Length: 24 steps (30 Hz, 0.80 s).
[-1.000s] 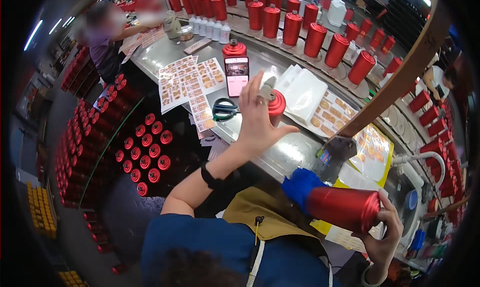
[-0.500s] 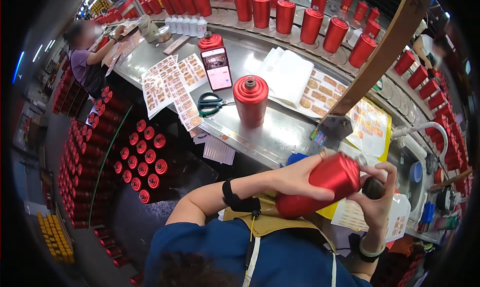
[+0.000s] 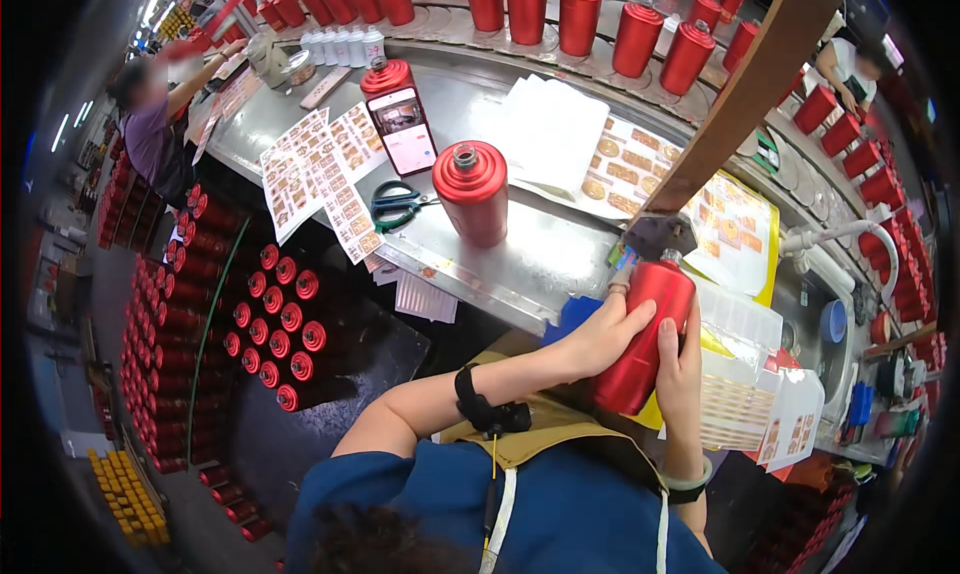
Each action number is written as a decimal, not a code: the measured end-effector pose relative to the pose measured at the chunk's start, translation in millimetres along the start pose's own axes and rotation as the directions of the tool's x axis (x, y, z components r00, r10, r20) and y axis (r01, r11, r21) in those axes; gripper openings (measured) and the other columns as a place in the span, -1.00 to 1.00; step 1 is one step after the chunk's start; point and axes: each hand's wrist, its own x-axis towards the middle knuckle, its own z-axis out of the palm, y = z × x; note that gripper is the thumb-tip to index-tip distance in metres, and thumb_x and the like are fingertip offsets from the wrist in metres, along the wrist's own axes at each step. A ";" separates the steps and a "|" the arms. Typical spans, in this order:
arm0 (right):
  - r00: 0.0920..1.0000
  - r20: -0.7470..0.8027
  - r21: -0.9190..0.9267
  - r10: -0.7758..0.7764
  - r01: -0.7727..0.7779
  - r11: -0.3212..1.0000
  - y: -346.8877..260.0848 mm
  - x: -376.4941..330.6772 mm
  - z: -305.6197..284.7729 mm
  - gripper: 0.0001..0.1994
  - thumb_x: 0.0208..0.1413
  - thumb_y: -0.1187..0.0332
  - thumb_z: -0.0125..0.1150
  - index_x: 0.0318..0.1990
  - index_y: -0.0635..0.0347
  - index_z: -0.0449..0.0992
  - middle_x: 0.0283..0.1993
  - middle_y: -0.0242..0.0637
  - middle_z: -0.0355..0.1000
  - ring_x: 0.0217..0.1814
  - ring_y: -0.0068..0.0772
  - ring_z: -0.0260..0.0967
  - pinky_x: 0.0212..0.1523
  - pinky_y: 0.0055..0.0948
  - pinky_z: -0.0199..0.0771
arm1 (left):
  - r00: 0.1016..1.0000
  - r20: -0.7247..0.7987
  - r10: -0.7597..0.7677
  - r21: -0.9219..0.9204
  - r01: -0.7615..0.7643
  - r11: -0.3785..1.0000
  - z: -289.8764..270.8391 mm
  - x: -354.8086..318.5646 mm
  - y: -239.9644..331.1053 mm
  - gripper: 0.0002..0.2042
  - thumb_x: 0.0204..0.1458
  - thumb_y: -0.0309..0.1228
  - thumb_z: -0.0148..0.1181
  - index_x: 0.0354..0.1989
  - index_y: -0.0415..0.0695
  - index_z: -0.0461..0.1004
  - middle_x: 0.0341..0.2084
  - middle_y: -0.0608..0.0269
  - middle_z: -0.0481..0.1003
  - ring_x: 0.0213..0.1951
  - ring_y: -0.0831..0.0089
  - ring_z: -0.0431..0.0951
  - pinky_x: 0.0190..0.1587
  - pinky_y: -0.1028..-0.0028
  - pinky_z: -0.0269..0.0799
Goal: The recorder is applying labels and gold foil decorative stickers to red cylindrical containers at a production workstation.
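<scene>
A glossy red bottle (image 3: 648, 346) with a small neck at its top is held up in front of me, tilted slightly to the right. My left hand (image 3: 603, 336) wraps its left side, thumb lying across the front and the other fingers hidden behind. Along the right side presses my right hand (image 3: 681, 369), its fingers pointing up the bottle wall. Another red bottle (image 3: 470, 199) stands upright on the metal table (image 3: 540, 249), its neck uncapped. Beside it lie green-handled scissors (image 3: 395, 204).
A phone (image 3: 402, 132) leans against a further red bottle. Sticker sheets (image 3: 335, 179) lie left, more sheets (image 3: 730, 229) right. A brown post (image 3: 745, 89) rises near the bottle. Behind runs a conveyor (image 3: 440, 24) with red bottles; a sink (image 3: 815, 304) stands right. Two co-workers are farther off.
The held bottle has swung more upright. My right hand has moved from its neck to its side, and the dark round thing at those fingers no longer shows.
</scene>
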 end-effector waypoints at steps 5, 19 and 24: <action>0.999 0.022 0.141 0.023 -0.026 0.990 19.8 29.4 -3.2 -0.35 0.48 0.21 0.03 0.54 0.40 0.02 0.46 0.03 0.24 0.46 -0.22 0.24 0.45 -0.32 0.19 | 0.998 -0.053 -0.021 0.074 0.025 0.997 -6.8 29.4 -8.8 -0.23 0.43 -0.09 -0.03 0.54 -0.37 -0.23 0.38 -0.13 0.18 0.37 0.25 0.28 0.38 0.33 0.27; 0.999 0.001 0.107 0.032 -0.032 0.994 4.3 21.8 -11.2 -0.27 0.30 0.32 0.32 0.51 0.31 0.10 0.17 0.01 0.50 -0.05 -0.39 0.55 -0.01 -0.43 0.54 | 0.960 -0.147 0.236 0.379 -0.166 0.910 -7.9 5.6 25.1 -0.29 0.25 -0.32 0.29 0.44 -0.39 0.07 0.27 -0.18 0.35 0.17 0.07 0.51 0.21 0.16 0.45; 0.997 -0.032 0.151 0.071 -0.066 0.986 18.0 26.2 -5.3 -0.28 0.32 0.29 0.29 0.51 0.34 0.10 0.23 0.05 0.48 0.14 -0.29 0.53 0.14 -0.33 0.50 | 0.986 -0.005 0.169 0.570 -0.136 0.811 -0.9 8.2 19.7 -0.25 0.19 -0.42 0.36 0.49 -0.28 0.08 0.27 -0.12 0.40 0.28 0.20 0.45 0.28 0.26 0.40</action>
